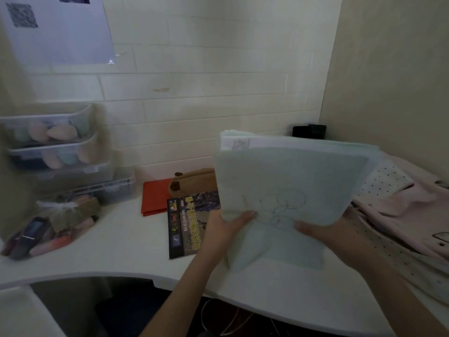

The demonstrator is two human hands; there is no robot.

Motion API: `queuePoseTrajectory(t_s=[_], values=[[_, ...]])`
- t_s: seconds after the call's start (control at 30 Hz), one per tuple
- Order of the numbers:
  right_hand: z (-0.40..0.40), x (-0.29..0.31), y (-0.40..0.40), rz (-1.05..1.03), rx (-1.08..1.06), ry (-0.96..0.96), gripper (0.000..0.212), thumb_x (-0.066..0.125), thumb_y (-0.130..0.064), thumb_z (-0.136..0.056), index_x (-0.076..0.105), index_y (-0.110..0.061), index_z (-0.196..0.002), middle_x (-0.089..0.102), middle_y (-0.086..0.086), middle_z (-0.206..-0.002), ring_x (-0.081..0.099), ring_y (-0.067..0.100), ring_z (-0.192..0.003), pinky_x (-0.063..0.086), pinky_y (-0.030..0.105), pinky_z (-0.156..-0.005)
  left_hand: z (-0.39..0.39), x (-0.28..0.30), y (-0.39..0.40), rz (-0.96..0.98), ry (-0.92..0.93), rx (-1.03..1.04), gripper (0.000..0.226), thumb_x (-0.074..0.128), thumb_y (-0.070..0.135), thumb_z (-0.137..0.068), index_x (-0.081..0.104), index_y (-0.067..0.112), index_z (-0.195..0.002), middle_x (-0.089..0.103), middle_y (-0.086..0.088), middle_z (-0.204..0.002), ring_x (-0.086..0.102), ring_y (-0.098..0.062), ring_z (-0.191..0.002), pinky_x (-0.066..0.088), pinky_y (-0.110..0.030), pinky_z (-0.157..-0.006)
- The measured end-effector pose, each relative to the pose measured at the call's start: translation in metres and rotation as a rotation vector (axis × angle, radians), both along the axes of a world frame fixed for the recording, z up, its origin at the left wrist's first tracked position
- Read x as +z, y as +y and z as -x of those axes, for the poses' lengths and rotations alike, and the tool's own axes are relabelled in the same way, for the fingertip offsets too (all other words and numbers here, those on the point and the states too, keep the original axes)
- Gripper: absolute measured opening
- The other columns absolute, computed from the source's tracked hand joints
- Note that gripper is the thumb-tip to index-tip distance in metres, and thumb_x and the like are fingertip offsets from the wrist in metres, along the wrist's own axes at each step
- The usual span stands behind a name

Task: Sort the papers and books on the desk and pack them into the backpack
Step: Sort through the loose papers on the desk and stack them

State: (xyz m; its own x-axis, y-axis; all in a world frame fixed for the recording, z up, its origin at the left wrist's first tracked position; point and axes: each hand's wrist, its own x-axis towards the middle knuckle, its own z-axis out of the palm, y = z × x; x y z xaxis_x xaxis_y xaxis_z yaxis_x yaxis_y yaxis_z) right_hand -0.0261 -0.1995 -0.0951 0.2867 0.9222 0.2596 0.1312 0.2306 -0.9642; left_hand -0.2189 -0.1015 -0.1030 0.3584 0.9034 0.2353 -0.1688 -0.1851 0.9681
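Note:
A stack of pale paper sheets [291, 181], the top one bearing a pen scribble, is held upright on the white desk [116, 254]. My left hand [226, 229] grips its lower left edge with the thumb on the front. My right hand [325, 237] grips the lower right edge the same way. A dark book with yellow lettering [187, 222] lies flat on the desk, partly behind the stack and my left hand. No backpack is in view.
A red folder [155, 198] and a brown pencil case [194, 182] lie behind the book. Stacked clear plastic bins [56, 142] and bagged items [48, 227] stand at the left. Pink and dotted clothes [398, 210] are piled at the right. A black box [309, 131] sits by the wall.

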Motion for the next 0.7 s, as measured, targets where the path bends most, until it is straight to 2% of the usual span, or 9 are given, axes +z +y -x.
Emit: queuePoseTrajectory(t_s=[0.1,0.13,0.23,0.27,0.33,0.4,0.53,0.63,0.7], values=[[0.001,0.002,0.006,-0.038,-0.082,0.046,0.031,0.078,-0.01,-0.066,0.068,-0.024,-0.092,0.069,-0.014,-0.094,0.061,-0.012,-0.089,0.047,0.003,-0.066,0.004,-0.007,0.006,0.03,0.063,-0.067,0.021,0.078,0.009,-0.074,0.068,0.027,-0.08,0.072,0.02,-0.07,0.068,0.004,-0.068,0.053,-0.013,-0.06],[0.0,0.002,0.008,-0.033,-0.103,0.051,0.031,0.08,-0.011,-0.067,0.065,-0.023,-0.092,0.068,-0.012,-0.094,0.061,-0.016,-0.082,0.048,0.005,-0.067,0.005,-0.011,0.007,0.03,0.107,-0.09,0.022,0.079,0.009,-0.072,0.069,0.026,-0.083,0.073,0.017,-0.076,0.07,-0.001,-0.073,0.055,-0.017,-0.065],[-0.002,-0.006,0.012,-0.011,-0.106,0.04,0.065,0.093,-0.042,-0.037,0.065,-0.023,-0.093,0.074,-0.01,-0.091,0.069,-0.002,-0.078,0.056,0.02,-0.067,0.006,-0.025,0.005,0.039,0.163,-0.056,0.025,0.081,0.008,-0.07,0.07,0.026,-0.085,0.075,0.011,-0.082,0.071,-0.008,-0.078,0.058,-0.024,-0.07],[-0.001,-0.009,0.014,-0.024,-0.123,0.052,0.06,0.092,-0.04,-0.04,0.065,-0.024,-0.092,0.074,-0.011,-0.089,0.069,-0.001,-0.076,0.056,0.017,-0.064,0.004,-0.025,0.005,0.031,0.141,-0.031,0.025,0.08,0.006,-0.071,0.071,0.025,-0.083,0.074,0.012,-0.078,0.071,-0.007,-0.075,0.058,-0.023,-0.068],[0.002,-0.008,0.017,-0.092,-0.174,0.077,0.035,0.082,-0.016,-0.063,0.062,-0.026,-0.09,0.072,-0.017,-0.081,0.067,-0.007,-0.072,0.052,0.011,-0.059,0.001,-0.022,0.006,-0.013,0.102,0.007,0.023,0.08,0.005,-0.071,0.072,0.021,-0.085,0.073,0.015,-0.073,0.07,-0.005,-0.073,0.056,-0.019,-0.065],[0.001,-0.003,0.019,-0.133,-0.193,0.086,0.034,0.077,-0.011,-0.068,0.063,-0.025,-0.095,0.072,-0.022,-0.077,0.067,-0.006,-0.071,0.052,0.011,-0.058,0.001,-0.017,0.008,-0.033,0.097,0.002,0.024,0.081,0.006,-0.069,0.072,0.021,-0.085,0.074,0.014,-0.075,0.071,-0.006,-0.075,0.055,-0.019,-0.065],[-0.012,0.006,0.011,-0.111,-0.131,0.108,0.068,0.09,-0.055,-0.03,0.076,-0.022,-0.088,0.075,-0.008,-0.089,0.071,0.009,-0.08,0.057,0.023,-0.064,0.012,0.002,0.01,-0.026,0.161,-0.173,0.026,0.079,0.005,-0.071,0.07,0.023,-0.088,0.075,0.011,-0.081,0.071,-0.008,-0.077,0.056,-0.022,-0.064],[-0.016,0.011,0.01,-0.118,-0.024,0.111,0.078,0.092,-0.054,-0.028,0.073,-0.02,-0.096,0.073,0.001,-0.104,0.07,0.017,-0.093,0.058,0.03,-0.076,0.007,0.018,0.01,-0.035,0.052,-0.159,0.027,0.08,0.002,-0.069,0.072,0.016,-0.091,0.076,0.002,-0.087,0.072,-0.016,-0.083,0.059,-0.033,-0.071],[-0.013,0.007,0.01,-0.111,0.003,0.096,0.087,0.092,-0.05,-0.032,0.067,-0.016,-0.107,0.072,0.003,-0.109,0.069,0.019,-0.097,0.057,0.031,-0.077,0.0,0.014,0.007,-0.046,0.049,-0.06,0.023,0.082,0.004,-0.067,0.072,0.02,-0.081,0.075,0.005,-0.08,0.071,-0.012,-0.076,0.059,-0.03,-0.069]])
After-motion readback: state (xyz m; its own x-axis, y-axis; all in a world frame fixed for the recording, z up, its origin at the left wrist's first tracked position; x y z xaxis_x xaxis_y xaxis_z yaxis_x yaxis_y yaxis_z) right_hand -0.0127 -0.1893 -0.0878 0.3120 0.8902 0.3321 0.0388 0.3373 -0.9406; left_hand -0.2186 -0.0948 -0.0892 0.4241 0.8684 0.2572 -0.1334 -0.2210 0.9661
